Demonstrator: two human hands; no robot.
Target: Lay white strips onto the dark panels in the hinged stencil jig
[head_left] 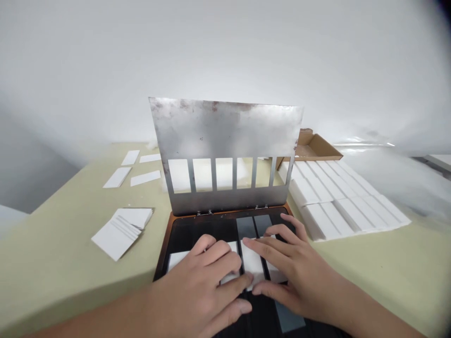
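Observation:
A dark tray with a brown rim (165,239) lies in front of me, its metal lid (225,131) with several slots standing hinged upright behind it. White cards (253,260) lie side by side on the dark base. My left hand (197,291) rests curled over the left cards, fingers bent and pressing down. Spread flat, my right hand (292,267) has its fingertips on the middle and right cards. Neither hand lifts anything.
A fanned stack of white cards (121,227) lies to the left on the pale green table (52,263), with loose cards (136,171) farther back. Rows of white card stacks (345,197) and a cardboard box (315,148) sit to the right.

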